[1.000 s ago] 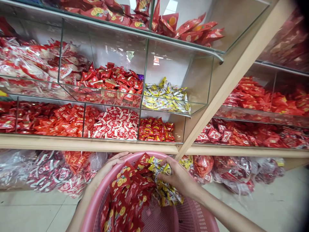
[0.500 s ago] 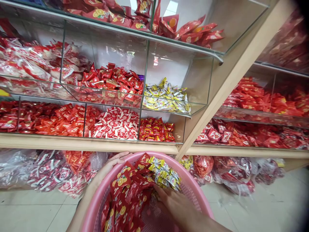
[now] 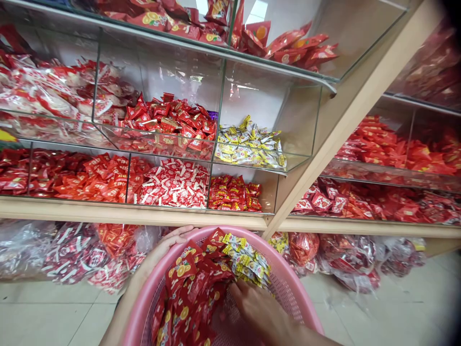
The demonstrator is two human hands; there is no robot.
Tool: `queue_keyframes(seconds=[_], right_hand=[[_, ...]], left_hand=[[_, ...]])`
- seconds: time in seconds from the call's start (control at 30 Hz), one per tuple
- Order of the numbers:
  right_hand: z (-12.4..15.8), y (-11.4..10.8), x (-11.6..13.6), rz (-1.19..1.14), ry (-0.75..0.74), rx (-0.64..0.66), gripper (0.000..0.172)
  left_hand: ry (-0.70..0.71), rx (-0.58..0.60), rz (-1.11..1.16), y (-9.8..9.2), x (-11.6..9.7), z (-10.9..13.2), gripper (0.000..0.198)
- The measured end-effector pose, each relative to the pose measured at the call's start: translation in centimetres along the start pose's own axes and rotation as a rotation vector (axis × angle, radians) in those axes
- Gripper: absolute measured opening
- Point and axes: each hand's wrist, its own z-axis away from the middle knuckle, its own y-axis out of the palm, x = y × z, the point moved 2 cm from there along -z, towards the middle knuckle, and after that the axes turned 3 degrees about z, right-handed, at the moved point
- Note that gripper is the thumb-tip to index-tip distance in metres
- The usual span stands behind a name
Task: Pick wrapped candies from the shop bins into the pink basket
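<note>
Hands in a pink basket point(image 3: 288, 283) of sweets, in front of glass bins.

The left hand point(image 3: 169, 242) hooks over the basket's far rim, fingers curled shut on it, likely to steady it against the body. The right hand point(image 3: 257, 307) reaches down inside, fingers buried under the yellow packets point(image 3: 248, 259); whether they have closed on any I cannot tell. Those packets lie just above and touching that hand, heaped beside the red packets point(image 3: 190, 293) on the left. A matching yellow pile point(image 3: 250, 146) sits in a shelf bin well above.
</note>
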Motion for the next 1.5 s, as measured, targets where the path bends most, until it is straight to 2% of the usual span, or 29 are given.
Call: queue_keyframes(seconds=[0.07,0.23,0.4,0.53,0.7,0.87,1.1,1.33,1.43,1.5], right_hand=[[-0.4,0.6,0.3,0.064,-0.033,-0.043,0.008],[-1.4,2.8,0.8,0.162,-0.079,-0.123,0.022],[-1.5,4.2,0.9,0.164,-0.105,-0.158,0.025],[-0.9,4.1,0.9,0.162,-0.137,-0.231,0.020],[-0.4,3.8,1.0,0.164,-0.172,-0.311,0.018],[-0.8,4.1,1.0,0.204,-0.151,-0.274,0.023],[-0.7,4.1,0.8,0.174,-0.145,-0.249,0.021],[0.1,2.5,0.6,0.161,-0.160,-0.252,0.017],[0.5,-0.1,-0.7,0.195,-0.125,-0.203,0.007],[0.5,-3.0,-2.1,0.200,-0.067,-0.185,0.004]], left_hand=[[0.000,-0.007,-0.001,0.1,-0.2,0.0,0.038],[-0.004,-0.019,0.010,0.5,-0.8,0.4,0.037],[-0.019,-0.011,-0.006,0.4,-0.6,0.2,0.038],[-0.031,0.038,0.033,0.2,0.0,-0.1,0.043],[-0.036,0.038,0.038,0.2,0.1,0.0,0.041],[-0.038,0.022,0.039,0.3,0.0,0.0,0.041],[-0.038,-0.047,0.030,0.9,-1.0,0.4,0.036],[-0.032,-0.097,0.002,1.3,-1.6,0.7,0.035],[-0.055,-0.080,0.019,0.9,-1.0,0.4,0.038],[-0.077,-0.029,0.048,0.6,-0.4,0.0,0.040]])
